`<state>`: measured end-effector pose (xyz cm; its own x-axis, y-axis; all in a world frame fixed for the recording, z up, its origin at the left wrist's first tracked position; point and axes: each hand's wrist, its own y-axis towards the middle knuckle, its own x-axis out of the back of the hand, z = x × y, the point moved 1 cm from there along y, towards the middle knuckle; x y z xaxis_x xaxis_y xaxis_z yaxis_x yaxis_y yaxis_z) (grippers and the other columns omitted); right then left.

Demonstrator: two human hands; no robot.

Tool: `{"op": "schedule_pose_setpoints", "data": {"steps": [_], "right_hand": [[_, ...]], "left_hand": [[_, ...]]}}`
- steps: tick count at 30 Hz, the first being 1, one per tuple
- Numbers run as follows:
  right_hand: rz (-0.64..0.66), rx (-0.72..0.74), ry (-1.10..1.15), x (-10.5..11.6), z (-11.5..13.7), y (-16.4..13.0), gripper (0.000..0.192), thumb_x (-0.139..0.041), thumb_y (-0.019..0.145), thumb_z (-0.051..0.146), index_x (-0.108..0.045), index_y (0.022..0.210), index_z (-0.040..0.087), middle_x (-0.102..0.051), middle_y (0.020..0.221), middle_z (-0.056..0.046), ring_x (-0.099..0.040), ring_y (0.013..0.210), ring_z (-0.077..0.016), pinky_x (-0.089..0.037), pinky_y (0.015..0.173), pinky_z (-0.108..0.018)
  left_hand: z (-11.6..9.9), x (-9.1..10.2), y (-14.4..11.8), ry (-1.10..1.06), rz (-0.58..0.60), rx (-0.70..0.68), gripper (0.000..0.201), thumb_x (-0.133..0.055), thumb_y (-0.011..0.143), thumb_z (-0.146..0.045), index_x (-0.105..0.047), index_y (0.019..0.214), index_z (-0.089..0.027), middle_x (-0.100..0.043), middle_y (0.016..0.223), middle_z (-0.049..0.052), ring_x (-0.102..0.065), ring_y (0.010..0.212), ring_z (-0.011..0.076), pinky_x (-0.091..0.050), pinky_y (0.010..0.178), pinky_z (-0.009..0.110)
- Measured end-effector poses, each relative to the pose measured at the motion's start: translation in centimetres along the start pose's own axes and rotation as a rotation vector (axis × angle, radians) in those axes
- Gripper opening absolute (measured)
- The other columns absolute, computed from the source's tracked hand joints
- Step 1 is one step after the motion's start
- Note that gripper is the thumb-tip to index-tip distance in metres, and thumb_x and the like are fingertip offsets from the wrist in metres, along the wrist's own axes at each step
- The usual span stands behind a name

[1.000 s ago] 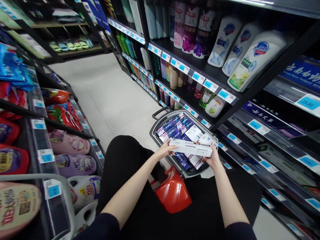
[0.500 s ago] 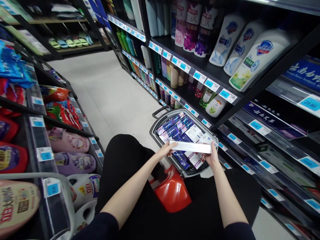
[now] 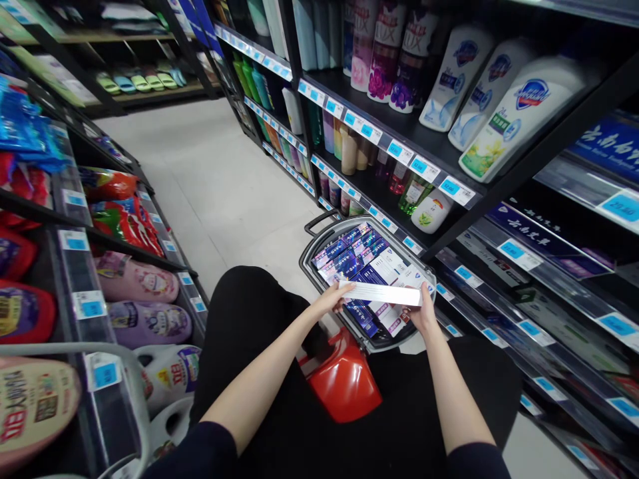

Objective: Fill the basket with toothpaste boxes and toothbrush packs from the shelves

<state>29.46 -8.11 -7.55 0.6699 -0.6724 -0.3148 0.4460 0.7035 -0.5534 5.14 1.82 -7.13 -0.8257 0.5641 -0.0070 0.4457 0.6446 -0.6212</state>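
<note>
A long, narrow white toothpaste box (image 3: 379,293) is held level above a basket, one end in each hand. My left hand (image 3: 333,297) is closed on its left end, thumb on top. On the right end, my right hand (image 3: 424,311) grips with thumb and fingers. Small print runs along the box side facing me. Below it stands a grey and black shopping basket (image 3: 305,263), filled with rows of blue, purple and white toothpaste boxes (image 3: 352,256). The held box and my hands hide part of those rows.
To the right, dark shelving carries body wash bottles (image 3: 519,120) and boxed goods (image 3: 544,233). Detergent bottles (image 3: 150,324) and bags (image 3: 124,223) line the left shelf. A glossy red plastic object (image 3: 344,382) sits between my knees. Pale aisle floor (image 3: 224,173) runs ahead.
Both hands keep the same hold on the toothpaste box, which has barely shifted. The basket and the shelves look the same.
</note>
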Motion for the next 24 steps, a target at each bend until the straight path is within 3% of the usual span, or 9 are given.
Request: {"op": "schedule_pose_setpoints", "data": {"steps": [3, 24], "right_hand": [[-0.003, -0.064, -0.005, -0.21, 0.22, -0.27, 0.051, -0.052, 0.071, 0.069, -0.062, 0.077, 0.019, -0.062, 0.056, -0.003, -0.047, 0.038, -0.0127, -0.032, 0.036, -0.025], [-0.028, -0.071, -0.009, -0.12, -0.06, -0.03, 0.052, -0.053, 0.071, 0.069, -0.06, 0.082, 0.019, -0.061, 0.057, -0.003, -0.046, 0.04, -0.0134, -0.031, 0.039, -0.026]], "left_hand": [[0.03, -0.02, 0.03, 0.0, -0.003, 0.008, 0.048, -0.059, 0.075, -0.06, -0.057, 0.09, -0.015, -0.04, 0.045, -0.007, -0.046, 0.034, 0.0093, -0.029, 0.032, 0.019], [0.17, -0.09, 0.14, -0.022, -0.015, 0.031, 0.047, -0.062, 0.07, -0.062, -0.053, 0.084, -0.018, -0.04, 0.044, -0.008, -0.045, 0.034, 0.0093, -0.029, 0.033, 0.019]]}}
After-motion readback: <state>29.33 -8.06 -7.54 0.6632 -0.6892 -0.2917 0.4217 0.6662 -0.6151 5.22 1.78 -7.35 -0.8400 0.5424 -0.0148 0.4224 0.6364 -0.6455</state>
